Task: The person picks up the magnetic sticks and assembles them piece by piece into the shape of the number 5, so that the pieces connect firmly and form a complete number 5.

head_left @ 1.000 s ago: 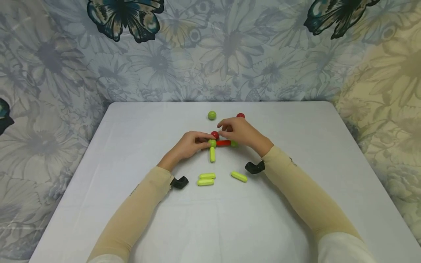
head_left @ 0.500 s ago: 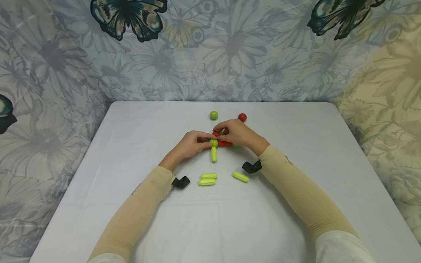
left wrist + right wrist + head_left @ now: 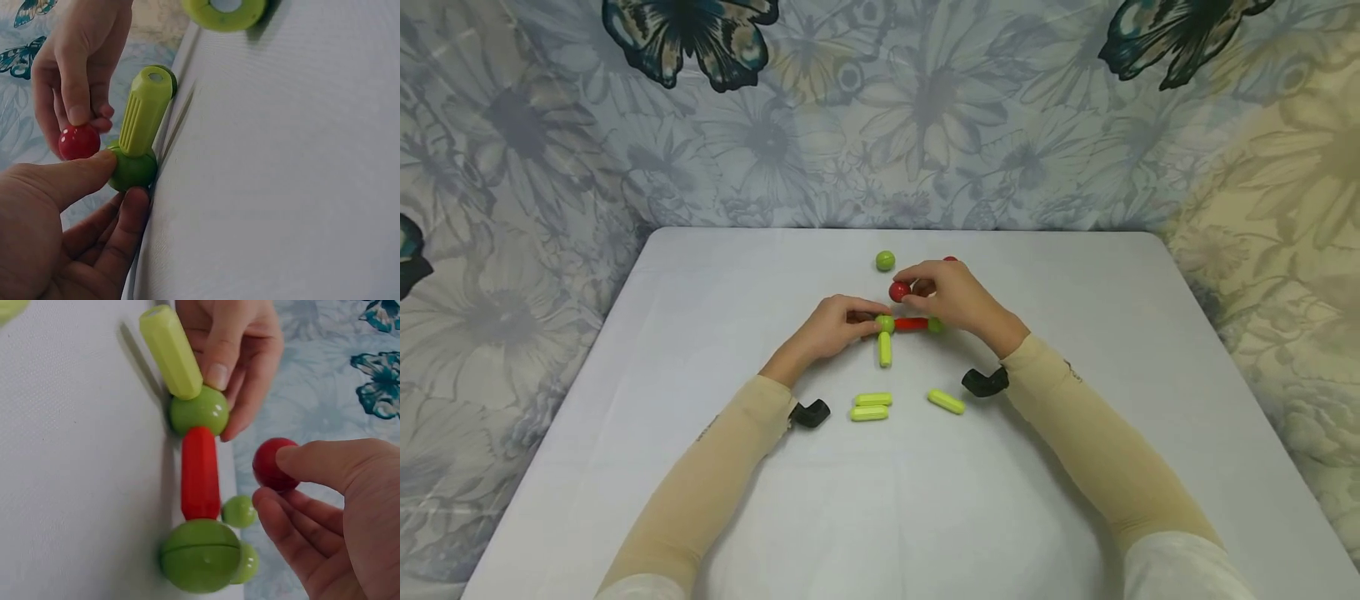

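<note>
My left hand (image 3: pixel 835 327) pinches a green ball (image 3: pixel 132 169) between thumb and fingers. A yellow-green rod (image 3: pixel 172 353) sticks out of that ball toward me, and a red rod (image 3: pixel 200 475) extends from it to the right. At the red rod's far end sits another green ball (image 3: pixel 200 556). My right hand (image 3: pixel 955 296) pinches a loose red ball (image 3: pixel 899 292) by thumb and fingertips, just behind the joined pieces and apart from them. In the left wrist view this red ball (image 3: pixel 79 142) shows beside my left thumb.
Nearer me on the white table (image 3: pixel 880 517) lie two yellow-green rods (image 3: pixel 871 407) side by side, and another rod (image 3: pixel 946 402) to their right. Toward the back edge are a green ball (image 3: pixel 885 261) and a red ball (image 3: pixel 951 258), mostly hidden behind my right hand.
My right hand closed its fingers on the red ball beside the held green ball, then moved it back and slightly right, away from the joined pieces. My left hand has stayed in place.
</note>
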{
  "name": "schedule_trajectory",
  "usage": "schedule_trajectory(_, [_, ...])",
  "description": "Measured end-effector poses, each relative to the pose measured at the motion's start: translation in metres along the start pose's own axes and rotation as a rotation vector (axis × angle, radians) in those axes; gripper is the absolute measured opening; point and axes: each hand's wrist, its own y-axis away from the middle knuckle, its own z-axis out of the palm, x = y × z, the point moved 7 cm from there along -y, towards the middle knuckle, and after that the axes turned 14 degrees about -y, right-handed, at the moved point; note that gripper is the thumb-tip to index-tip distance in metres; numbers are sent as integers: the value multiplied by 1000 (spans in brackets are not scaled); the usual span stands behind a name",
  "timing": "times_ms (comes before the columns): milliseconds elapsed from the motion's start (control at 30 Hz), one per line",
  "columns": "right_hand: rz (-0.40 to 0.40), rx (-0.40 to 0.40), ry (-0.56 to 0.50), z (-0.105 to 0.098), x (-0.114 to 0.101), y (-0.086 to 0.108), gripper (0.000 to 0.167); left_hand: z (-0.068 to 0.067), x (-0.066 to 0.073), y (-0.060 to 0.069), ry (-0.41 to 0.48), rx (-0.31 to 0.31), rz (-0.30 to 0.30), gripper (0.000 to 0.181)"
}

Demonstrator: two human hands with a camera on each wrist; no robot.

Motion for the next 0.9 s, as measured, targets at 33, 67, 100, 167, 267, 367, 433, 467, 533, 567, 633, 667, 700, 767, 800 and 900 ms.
schedule_trajectory(33, [-17, 11, -1, -3, -3, 3, 35, -1, 0, -1, -1, 3, -1, 28])
schedule_trajectory(67, [-35, 21, -5, -6, -5, 7, 35, -2, 1, -1, -4, 6, -1, 28])
schedule_trajectory(100, [-52, 32, -13, -8, -8, 10, 35, -2, 1, -2, -4, 11, 0, 28])
schedule_trajectory(167, [-82, 47, -29, -12, -12, 18, 35, -3, 1, -4, -4, 17, 7, 29])
schedule_trajectory(267, [-118, 54, -49, -14, -18, 29, 36, -4, -1, -8, -10, 23, 11, 29])
schedule_trajectory(367, [-142, 56, -59, -14, -23, 38, 37, -4, -3, -12, -12, 24, 12, 29])
schedule_trajectory(433, [-150, 59, -61, -12, -25, 43, 38, -5, -4, -15, -8, 23, 13, 29])
schedule_trajectory(467, [-153, 61, -65, -11, -26, 46, 39, -4, -5, -15, -5, 21, 13, 29])
schedule_trajectory(533, [-155, 58, -71, -8, -28, 51, 39, -4, -6, -17, 0, 17, 12, 29])
schedule_trajectory(567, [-156, 53, -74, -7, -28, 54, 39, -4, -7, -17, 4, 15, 11, 29])
schedule_trajectory(633, [-158, 37, -81, -3, -29, 58, 39, -4, -7, -18, 19, 10, 8, 29])
schedule_trajectory(667, [-157, 24, -85, 0, -30, 59, 39, -4, -7, -19, 24, 10, 6, 29])
schedule_trajectory(700, [-151, 9, -87, 3, -29, 60, 39, -4, -7, -19, 26, 13, 4, 29])
schedule_trajectory(767, [-134, -34, -84, 9, -28, 61, 37, -5, -8, -19, 36, 19, -2, 29])
schedule_trajectory(800, [-122, -57, -78, 12, -28, 61, 37, -5, -9, -19, 38, 22, -3, 29])
schedule_trajectory(900, [-85, -140, -50, 23, -24, 61, 35, -4, -10, -20, 40, 21, -1, 29])
